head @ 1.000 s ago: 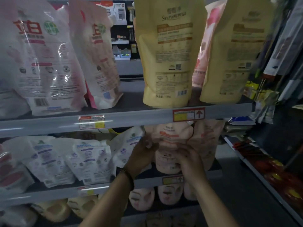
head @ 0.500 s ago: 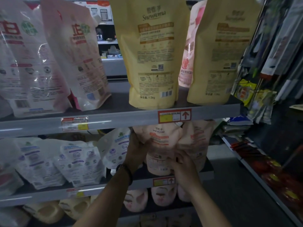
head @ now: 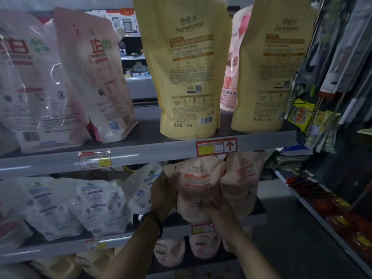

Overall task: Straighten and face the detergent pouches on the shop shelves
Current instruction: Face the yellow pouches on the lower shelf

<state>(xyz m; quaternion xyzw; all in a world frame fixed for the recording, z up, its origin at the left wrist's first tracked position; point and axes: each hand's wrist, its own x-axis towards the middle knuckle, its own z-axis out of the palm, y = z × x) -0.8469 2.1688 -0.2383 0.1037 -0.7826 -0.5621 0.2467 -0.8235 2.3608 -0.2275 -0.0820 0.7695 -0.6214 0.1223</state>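
Note:
A peach Snowroma pouch (head: 196, 178) stands upright on the middle shelf (head: 259, 216), label facing me. My left hand (head: 164, 195) grips its left edge, with a dark band on the wrist. My right hand (head: 214, 204) holds its lower front, fingers curled against the pouch. A second peach pouch (head: 241, 182) leans just to its right. On the upper shelf (head: 141, 152) stand two yellow Snowroma pouches (head: 189, 77), backs outward, with a pink pouch (head: 231, 73) between them.
White-and-pink pouches (head: 40, 81) fill the upper shelf's left. White pouches with purple print (head: 94, 206) slump on the middle shelf's left. Pink pouches (head: 201, 244) sit on the shelf below. Hanging packets (head: 314, 121) and a low rack (head: 342, 218) stand at the right.
The view has shifted so the shelves sit further left in frame. Both hands stay on the peach pouch; the left has slid up its left edge and the pouch stands a little straighter.

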